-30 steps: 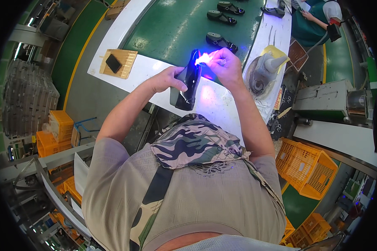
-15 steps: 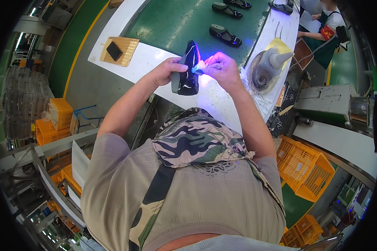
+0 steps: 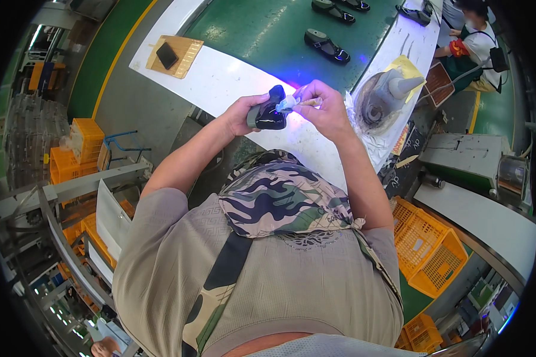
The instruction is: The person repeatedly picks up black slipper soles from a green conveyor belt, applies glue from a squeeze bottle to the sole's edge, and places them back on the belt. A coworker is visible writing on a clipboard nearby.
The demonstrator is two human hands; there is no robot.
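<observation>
My left hand point(image 3: 242, 116) grips a glossy black shoe point(image 3: 270, 116) by its side, with the thumb on top; the shoe is tilted toward me above the white table edge. My right hand point(image 3: 326, 109) is closed on a small pale tool point(image 3: 311, 102) with a thin handle, its kind unclear. The tool's whitish, blue-lit end point(image 3: 287, 103) is at the shoe's upper, and blue-violet light falls around it. To the right of my right hand, a white squeeze bottle point(image 3: 402, 85) lies over a stained round dish point(image 3: 372, 113).
Several black strapped shoes point(image 3: 327, 46) sit on the green conveyor belt point(image 3: 250, 44). A dark phone point(image 3: 167, 56) lies on cardboard point(image 3: 187, 56) at left. Orange crates point(image 3: 429, 247) stand at right, others point(image 3: 86, 143) at left. A co-worker point(image 3: 479, 50) sits at far right.
The shoe has tipped and turned in my left hand, so it looks shorter. Both hands have moved slightly down or right. The shoes on the belt have shifted up in view.
</observation>
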